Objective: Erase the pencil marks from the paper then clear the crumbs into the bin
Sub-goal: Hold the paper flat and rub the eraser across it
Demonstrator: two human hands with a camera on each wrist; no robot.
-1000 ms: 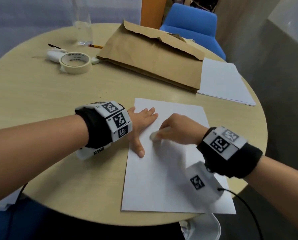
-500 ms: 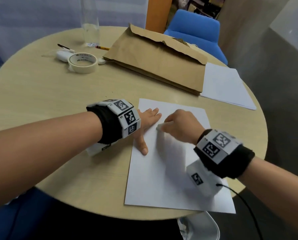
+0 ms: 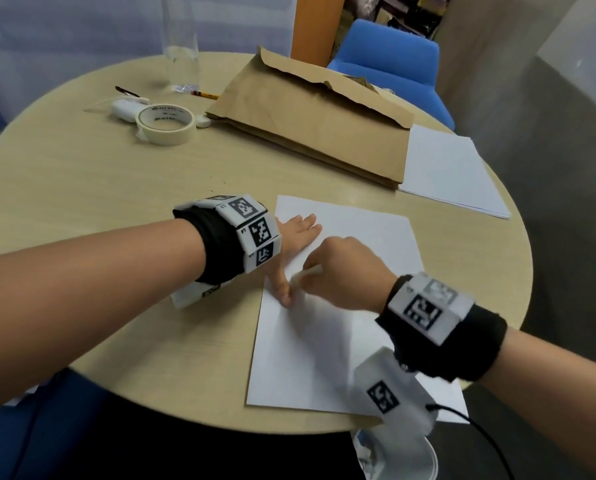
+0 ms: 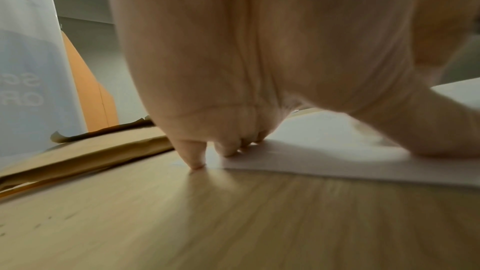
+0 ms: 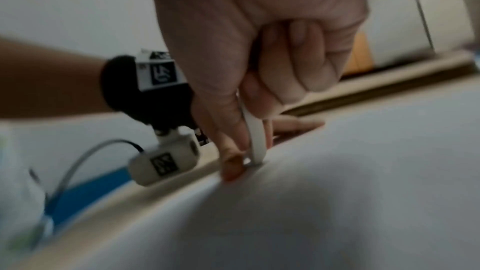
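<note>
A white sheet of paper [image 3: 341, 334] lies on the round wooden table [image 3: 116, 209] in front of me. My left hand [image 3: 298, 244] lies flat on the sheet's upper left part, fingers spread, thumb pointing toward me. In the left wrist view the left hand's fingertips [image 4: 226, 151] press the paper [image 4: 324, 151] at its edge. My right hand [image 3: 341, 271] pinches a white eraser [image 3: 305, 274] and holds its tip on the paper right beside the left thumb. The right wrist view shows the eraser [image 5: 255, 141] standing on the sheet [image 5: 337, 202] between thumb and fingers. No pencil marks can be made out.
A brown paper envelope [image 3: 310, 119] lies at the back, a stack of white sheets [image 3: 452, 171] to its right. A tape roll [image 3: 166, 123], a small white object [image 3: 125, 109], a pencil [image 3: 205, 94] and a clear glass [image 3: 182, 60] stand at the back left. A white bin [image 3: 404, 459] sits below the table edge.
My right hand with the eraser has slid toward me and left, from near the left fingers down to the left thumb. The left hand stays flat on the paper.
</note>
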